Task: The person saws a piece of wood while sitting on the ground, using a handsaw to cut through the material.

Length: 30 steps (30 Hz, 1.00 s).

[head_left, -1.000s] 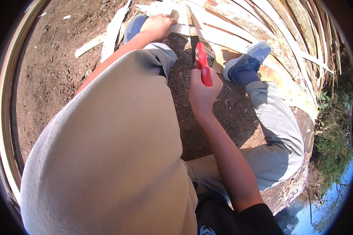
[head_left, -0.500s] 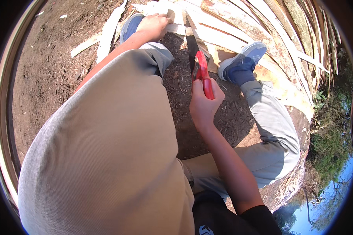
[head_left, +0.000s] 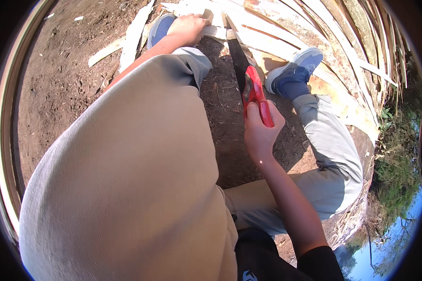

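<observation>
My right hand is wrapped around the red handle of a hand saw. Its dark blade points away from me, and the far part lies across a pale wooden strip on the ground. At the strip's left part, beside my left shoe, my left hand is closed over the wood, its fingers partly hidden. My right shoe rests on the pale wood to the right of the saw.
Long split wooden slats fan out at the far right. Loose wood pieces lie on the brown soil at the far left. My bent left knee fills much of the near left. Green bushes stand at the right rim.
My right hand has drawn the saw back toward me and slightly right, its blade still across the strip. My left hand keeps its place on the wood. The view has shifted slightly.
</observation>
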Tool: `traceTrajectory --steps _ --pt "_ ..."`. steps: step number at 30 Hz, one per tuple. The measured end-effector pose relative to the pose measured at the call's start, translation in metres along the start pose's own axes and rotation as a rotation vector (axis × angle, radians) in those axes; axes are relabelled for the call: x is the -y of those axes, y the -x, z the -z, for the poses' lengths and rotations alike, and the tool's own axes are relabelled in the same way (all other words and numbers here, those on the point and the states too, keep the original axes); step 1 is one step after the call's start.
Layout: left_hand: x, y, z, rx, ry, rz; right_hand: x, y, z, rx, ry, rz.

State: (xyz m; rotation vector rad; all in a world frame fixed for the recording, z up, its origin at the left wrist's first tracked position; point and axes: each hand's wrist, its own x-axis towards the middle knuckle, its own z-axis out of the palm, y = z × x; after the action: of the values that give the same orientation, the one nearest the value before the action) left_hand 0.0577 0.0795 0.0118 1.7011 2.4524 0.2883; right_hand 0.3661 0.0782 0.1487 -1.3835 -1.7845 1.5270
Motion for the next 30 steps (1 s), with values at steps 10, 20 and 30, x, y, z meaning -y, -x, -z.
traceTrajectory --steps 10,20,30 --pt "0.004 0.004 -0.005 -0.040 0.006 -0.018 -0.001 0.081 0.020 -0.008 0.083 -0.001" --pt "-0.002 -0.003 -0.001 0.022 0.018 0.032 0.007 0.095 -0.027 -0.010 0.064 0.100" --pt "0.001 0.002 -0.001 0.008 0.021 -0.003 0.028 0.068 0.027 0.012 0.105 -0.040"
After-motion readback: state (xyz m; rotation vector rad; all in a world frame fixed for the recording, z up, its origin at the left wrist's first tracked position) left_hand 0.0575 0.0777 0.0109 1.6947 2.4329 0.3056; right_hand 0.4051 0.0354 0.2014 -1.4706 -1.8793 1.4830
